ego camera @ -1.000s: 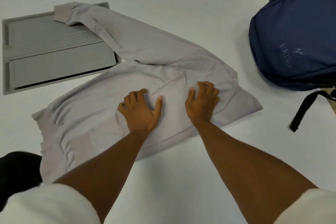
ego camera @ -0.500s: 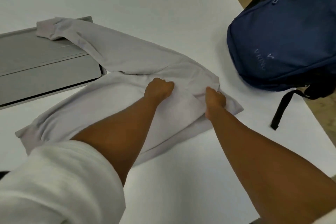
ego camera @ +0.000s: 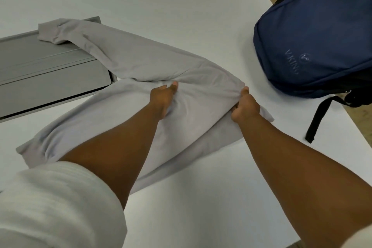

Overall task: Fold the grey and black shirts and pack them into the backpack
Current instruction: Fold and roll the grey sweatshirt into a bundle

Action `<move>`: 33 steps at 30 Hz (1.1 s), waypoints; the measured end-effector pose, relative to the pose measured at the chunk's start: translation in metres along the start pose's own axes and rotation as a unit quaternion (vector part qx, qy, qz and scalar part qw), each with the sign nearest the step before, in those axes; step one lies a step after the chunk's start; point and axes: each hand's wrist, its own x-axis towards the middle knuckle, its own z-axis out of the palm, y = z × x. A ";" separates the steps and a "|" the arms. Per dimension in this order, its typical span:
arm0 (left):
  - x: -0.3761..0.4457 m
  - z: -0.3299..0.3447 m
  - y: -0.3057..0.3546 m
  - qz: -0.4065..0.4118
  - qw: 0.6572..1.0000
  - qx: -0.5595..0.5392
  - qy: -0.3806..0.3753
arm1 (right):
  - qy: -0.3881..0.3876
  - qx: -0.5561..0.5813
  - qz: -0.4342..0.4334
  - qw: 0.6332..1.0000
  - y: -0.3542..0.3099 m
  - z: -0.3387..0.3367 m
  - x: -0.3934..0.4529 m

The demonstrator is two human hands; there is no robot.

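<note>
Grey shirt point(ego camera: 128, 110) spread on white table point(ego camera: 201, 197), one sleeve trailing over grey tray point(ego camera: 50, 80); navy backpack point(ego camera: 314, 42) near the right edge, main zip apparently closed. Left hand point(ego camera: 164, 97) bunched cloth at mid-shirt; right hand point(ego camera: 244, 106) pinched the shoulder corner. Black shirt not visible. Best folded, by judgement, with both grips lifted together, fabric taut between them, sleeve drawn clear of tray before laying over

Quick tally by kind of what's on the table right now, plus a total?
Grey shirt: 1
Navy backpack: 1
Grey recessed panel in the table: 1
Black shirt: 0 in view
Total: 3
</note>
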 end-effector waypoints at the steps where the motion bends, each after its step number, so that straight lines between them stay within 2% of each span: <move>1: -0.001 0.000 -0.001 0.002 1.000 0.004 -0.013 | -0.001 0.005 -0.007 1.000 0.000 0.000 -0.001; 5: 0.006 -0.003 -0.013 -0.028 0.998 0.013 -0.056 | -0.051 0.053 0.007 0.997 0.007 0.001 0.000; 8: 0.008 -0.006 -0.019 -0.033 0.994 0.014 -0.103 | -0.120 -0.049 0.043 0.991 0.009 -0.001 -0.009; 11: 0.012 -0.006 -0.020 0.009 0.994 0.054 -0.097 | -0.174 -0.124 0.075 0.974 0.005 -0.001 -0.014; 14: 0.009 -0.008 -0.016 0.035 0.994 0.079 -0.068 | -0.194 -0.063 0.062 0.977 -0.003 -0.001 -0.013; 17: 0.009 -0.008 -0.021 0.094 0.990 0.105 -0.015 | -0.167 0.013 0.047 0.985 -0.005 0.004 -0.012; 20: 0.009 -0.006 -0.027 0.196 0.968 0.153 0.033 | -0.114 0.040 0.032 0.992 0.003 0.007 -0.006; 22: 0.010 -0.008 -0.031 0.230 0.948 0.204 0.080 | -0.075 0.024 0.014 0.997 0.007 0.006 -0.003; 27: 0.006 -0.017 -0.027 0.241 0.918 0.262 0.172 | 0.044 -0.059 -0.048 0.996 0.008 0.008 -0.004; 33: 0.008 -0.023 -0.015 0.329 0.920 0.148 0.155 | 0.160 -0.097 -0.122 0.975 0.018 0.020 -0.018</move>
